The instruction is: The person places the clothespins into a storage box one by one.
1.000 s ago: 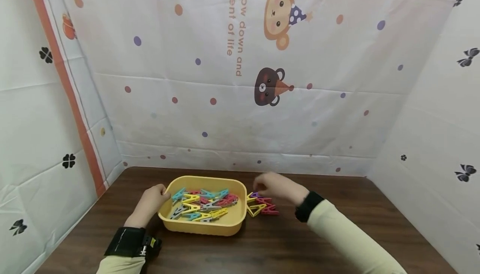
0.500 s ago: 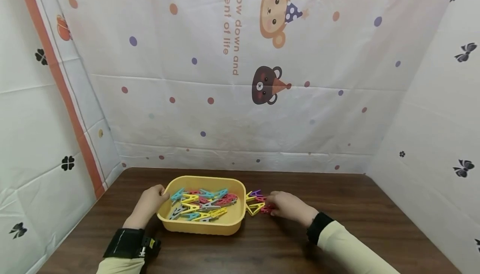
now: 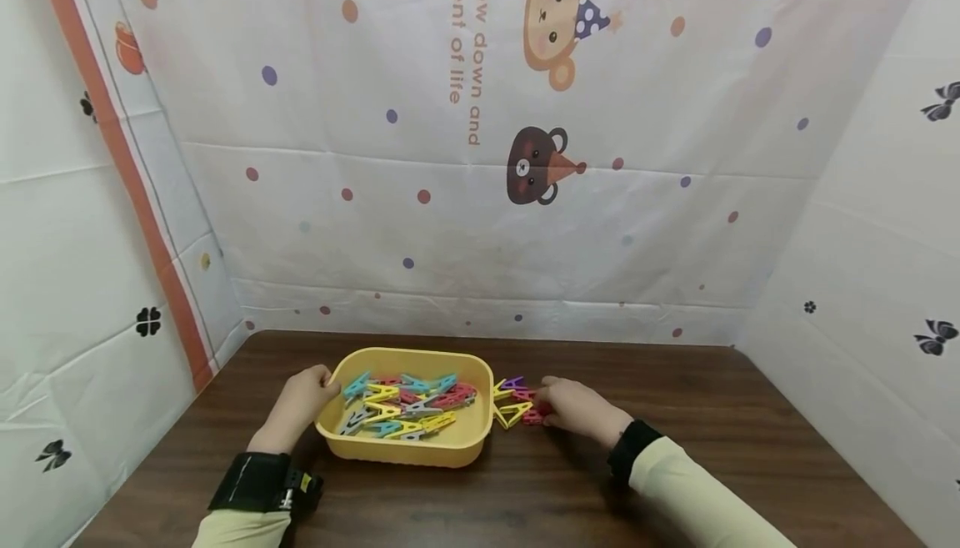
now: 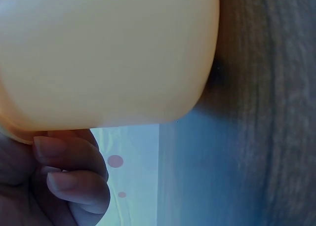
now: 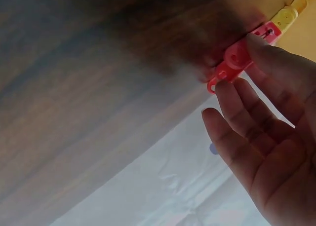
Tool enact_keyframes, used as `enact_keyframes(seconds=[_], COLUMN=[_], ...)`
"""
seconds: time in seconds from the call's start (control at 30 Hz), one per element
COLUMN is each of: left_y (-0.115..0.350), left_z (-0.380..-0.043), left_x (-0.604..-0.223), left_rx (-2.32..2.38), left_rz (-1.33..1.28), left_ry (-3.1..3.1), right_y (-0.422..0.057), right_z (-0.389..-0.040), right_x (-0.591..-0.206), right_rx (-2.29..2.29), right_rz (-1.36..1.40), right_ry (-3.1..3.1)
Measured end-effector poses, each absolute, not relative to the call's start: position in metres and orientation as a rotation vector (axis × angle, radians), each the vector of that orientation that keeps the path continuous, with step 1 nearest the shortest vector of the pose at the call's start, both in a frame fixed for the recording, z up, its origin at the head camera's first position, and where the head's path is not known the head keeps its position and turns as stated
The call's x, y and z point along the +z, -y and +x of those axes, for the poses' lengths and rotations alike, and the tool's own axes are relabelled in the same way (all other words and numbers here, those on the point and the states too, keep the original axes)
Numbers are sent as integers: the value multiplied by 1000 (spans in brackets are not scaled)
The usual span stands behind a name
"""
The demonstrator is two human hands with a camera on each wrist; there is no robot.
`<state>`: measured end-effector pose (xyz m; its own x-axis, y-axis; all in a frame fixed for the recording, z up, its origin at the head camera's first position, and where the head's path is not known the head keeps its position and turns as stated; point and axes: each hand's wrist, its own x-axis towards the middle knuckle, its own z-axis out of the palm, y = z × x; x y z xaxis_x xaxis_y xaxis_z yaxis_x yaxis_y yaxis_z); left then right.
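A yellow plastic basket (image 3: 472,435) holds several clothespins in blue, yellow, red and grey. My left hand (image 3: 300,402) grips its left rim; in the left wrist view the curled fingers (image 4: 74,152) lie against the rim beside the pale wall. Just right of the basket is a small pile of clothespins: a purple one (image 3: 513,383), a yellow one (image 3: 516,412) and red ones. At the pile's right side my right hand (image 3: 581,410) pinches a red clothespin (image 5: 237,56) between thumb and fingers, close over the table.
The dark brown wooden table (image 3: 420,506) runs back to a white patterned sheet (image 3: 360,231) that hangs behind and on both sides. In the right wrist view a yellow clothespin (image 5: 285,18) lies beyond the red one, near the basket.
My right hand came down and to the right from above the back of the pile to the red clothespins, then stayed there. My left hand kept its place on the rim.
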<state>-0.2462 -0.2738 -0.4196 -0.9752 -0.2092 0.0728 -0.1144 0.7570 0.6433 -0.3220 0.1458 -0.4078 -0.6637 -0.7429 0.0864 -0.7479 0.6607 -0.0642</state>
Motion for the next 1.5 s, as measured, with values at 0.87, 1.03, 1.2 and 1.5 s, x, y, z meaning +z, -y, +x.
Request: enact_keyframes(seconds=[0.87, 1.03, 1.2, 1.5], left_y=[281, 281, 279, 277], left_z=[-253, -253, -252, -258], left_x=[-417, -417, -414, -414], left_rx=[-1007, -1017, -1037, -999], left_rz=[284, 290, 286, 330], left_ry=[2831, 2826, 2831, 2852], right_y=[0, 50, 84, 112], right_z=[-344, -343, -342, -338], right_x=[-304, -322, -348, -375], right_rx=[253, 116, 60, -176], right_rz=[1351, 1351, 1296, 1213], right_ry=[2886, 2959, 2992, 2905])
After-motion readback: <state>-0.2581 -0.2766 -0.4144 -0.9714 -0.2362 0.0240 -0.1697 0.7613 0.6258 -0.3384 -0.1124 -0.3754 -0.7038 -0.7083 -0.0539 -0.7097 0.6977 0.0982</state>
